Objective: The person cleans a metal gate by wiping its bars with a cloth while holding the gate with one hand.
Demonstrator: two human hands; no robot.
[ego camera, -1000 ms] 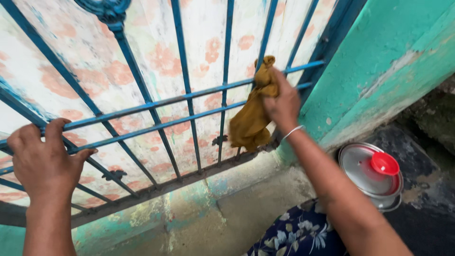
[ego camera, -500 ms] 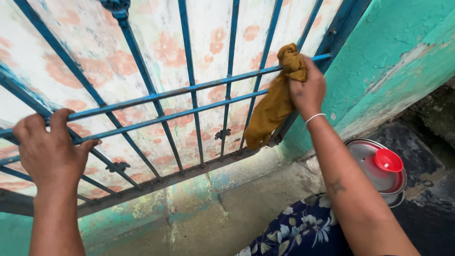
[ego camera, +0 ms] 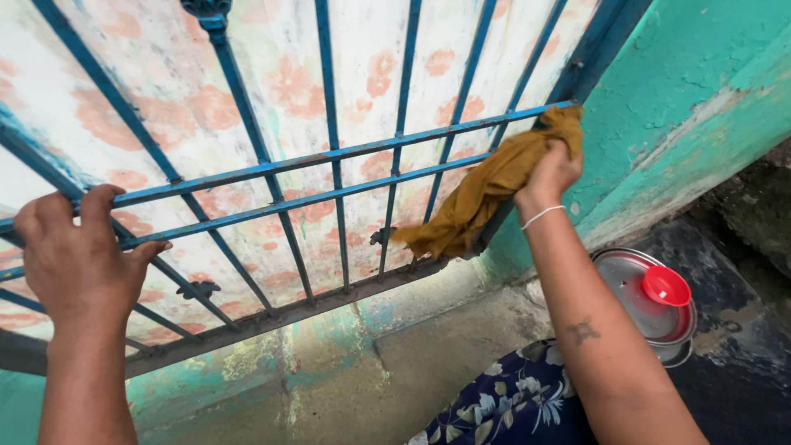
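Soft matt cloth (ego camera: 486, 194) drapes over a chipped painted metal grille (ego camera: 272, 169) beside a rough wall (ego camera: 684, 99).

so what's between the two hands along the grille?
Head view: only blue grille bars, no other object. The left hand grips a rail; the right hand presses a mustard cloth against the far end.

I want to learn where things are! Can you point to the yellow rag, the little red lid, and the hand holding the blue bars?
Mustard-yellow cloth rag (ego camera: 486, 194), head view, on its hanging middle fold.
Small round red plastic lid (ego camera: 666, 286), head view, on its centre.
Left hand (ego camera: 78, 264), head view, on its back.
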